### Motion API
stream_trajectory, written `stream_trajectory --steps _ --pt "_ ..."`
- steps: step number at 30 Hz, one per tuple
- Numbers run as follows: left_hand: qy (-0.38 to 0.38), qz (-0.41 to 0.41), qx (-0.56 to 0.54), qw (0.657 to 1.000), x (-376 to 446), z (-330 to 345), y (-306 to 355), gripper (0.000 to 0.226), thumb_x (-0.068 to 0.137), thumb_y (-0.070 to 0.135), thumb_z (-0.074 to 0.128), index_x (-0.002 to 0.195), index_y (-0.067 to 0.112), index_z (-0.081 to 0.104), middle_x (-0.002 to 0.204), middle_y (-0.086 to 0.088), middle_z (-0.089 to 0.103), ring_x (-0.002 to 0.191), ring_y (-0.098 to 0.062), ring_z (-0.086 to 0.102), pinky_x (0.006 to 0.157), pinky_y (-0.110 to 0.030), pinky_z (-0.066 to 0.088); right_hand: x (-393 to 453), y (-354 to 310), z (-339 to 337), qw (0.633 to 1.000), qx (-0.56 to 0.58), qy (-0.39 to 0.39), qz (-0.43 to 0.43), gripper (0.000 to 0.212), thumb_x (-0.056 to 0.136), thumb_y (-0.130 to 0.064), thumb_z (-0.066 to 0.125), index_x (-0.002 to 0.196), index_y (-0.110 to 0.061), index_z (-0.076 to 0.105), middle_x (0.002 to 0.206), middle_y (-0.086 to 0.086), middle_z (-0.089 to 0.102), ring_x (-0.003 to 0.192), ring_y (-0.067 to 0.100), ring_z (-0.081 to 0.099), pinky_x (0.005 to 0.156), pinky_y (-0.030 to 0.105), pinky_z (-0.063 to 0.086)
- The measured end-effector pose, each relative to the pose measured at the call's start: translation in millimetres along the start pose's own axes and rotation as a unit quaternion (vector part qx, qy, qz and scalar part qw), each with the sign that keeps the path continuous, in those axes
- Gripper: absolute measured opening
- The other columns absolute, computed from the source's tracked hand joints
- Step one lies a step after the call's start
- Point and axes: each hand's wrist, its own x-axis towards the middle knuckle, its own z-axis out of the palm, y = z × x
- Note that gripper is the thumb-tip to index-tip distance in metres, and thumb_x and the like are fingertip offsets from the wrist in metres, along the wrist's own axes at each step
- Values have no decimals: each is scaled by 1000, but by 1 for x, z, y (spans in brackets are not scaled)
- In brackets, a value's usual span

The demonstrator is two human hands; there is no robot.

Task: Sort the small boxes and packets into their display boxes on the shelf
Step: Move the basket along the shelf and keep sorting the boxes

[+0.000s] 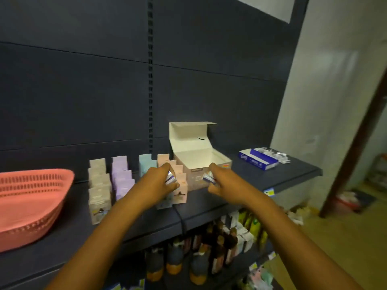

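Silvery packets pinched in both hands: left hand (162, 178) and right hand (219, 182), before open display box (201, 164)

On the shelf (247, 181), a basket (31, 204) sits far left, rows of small boxes (100, 185) stand beside it, an open display box (199, 164) right of them, a flat packet box (261, 159) farthest right.

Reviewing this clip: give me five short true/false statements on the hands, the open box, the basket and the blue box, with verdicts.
1. Both hands hold small packets. True: left hand, right hand.
2. The open box's lid is shut. False: it stands open.
3. The basket sits at the shelf's left. True.
4. The blue box is inside the basket. False: it lies at the shelf's right end.
5. The left hand rests on the basket. False: it is by the open box.
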Motion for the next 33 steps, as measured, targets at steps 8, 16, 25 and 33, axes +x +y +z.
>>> stream_trajectory --steps 8,16,25,33 --pt "-38 52 -12 998 54 62 84 33 94 33 58 122 20 46 123 -7 59 102 -22 59 88 -31 51 -38 96 -36 998 -17 39 51 14 90 -22 56 95 -22 42 93 -4 53 84 16 54 71 30 46" --pt "-88 39 11 995 140 122 139 58 92 41 58 139 17 35 133 -9 53 116 -24 55 98 -31 45 -19 194 -45 994 -19 57 93 15 91 -21 57 99 -24 45 105 -1 54 92 14 54 76 25 47" --pt "-151 30 17 988 255 184 195 64 90 43 61 140 14 35 138 -10 49 123 -26 52 103 -34 43 32 312 -58 989 -25 52 139 45 92 -31 57 133 -24 40 138 -2 41 125 13 42 96 30 48" --pt "-217 -6 28 976 347 247 228 70 91 42 59 146 13 27 147 -11 39 133 -27 42 109 -39 38 63 405 -63 981 -14 53 186 47 91 -29 57 135 -23 40 139 -2 45 123 14 46 98 26 45"
